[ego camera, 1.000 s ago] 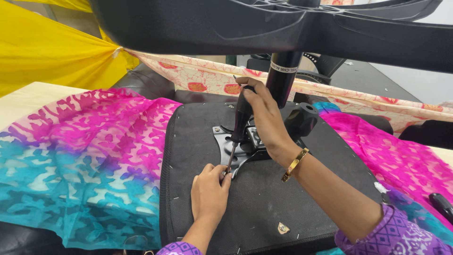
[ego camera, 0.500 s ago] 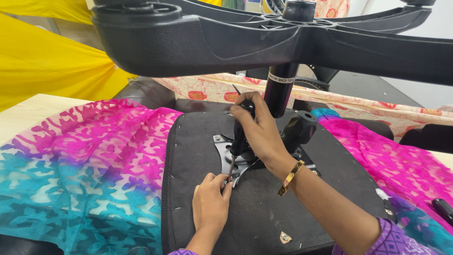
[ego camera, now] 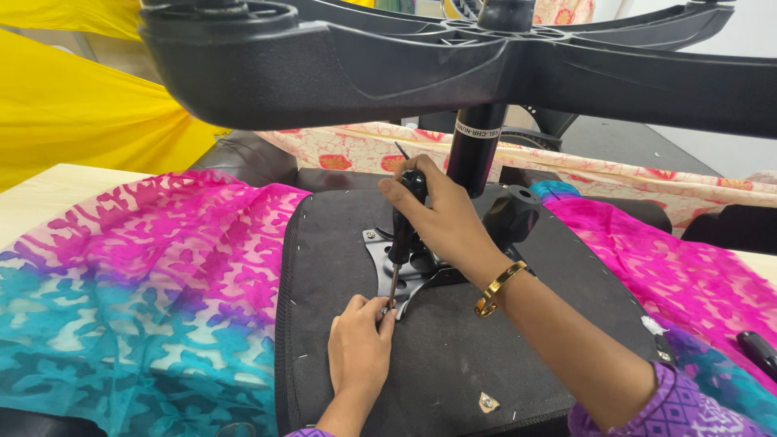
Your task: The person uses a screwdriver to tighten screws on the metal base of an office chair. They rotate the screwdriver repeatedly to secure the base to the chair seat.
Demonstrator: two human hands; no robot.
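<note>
Right hand (ego camera: 441, 214) closing fully around screwdriver (ego camera: 402, 235) handle — tool standing upright over metal plate (ego camera: 405, 275) on upturned chair seat (ego camera: 453, 356). Left hand (ego camera: 358, 348) pinching shaft tip, fingers nearly closed.

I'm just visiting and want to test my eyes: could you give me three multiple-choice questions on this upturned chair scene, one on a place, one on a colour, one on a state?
1. Where does the screwdriver tip sit?
A. at the metal seat plate
B. on the star base
C. on the yellow cloth

2. What colour is the bangle?
A. silver
B. gold
C. red

3. How does the office chair lie?
A. upright
B. on its side
C. upside down

Answers: 1 A, the left hand steadies the tip there. 2 B, gold on the right hand wrist. 3 C, the seat's underside faces up with the base above.
</note>
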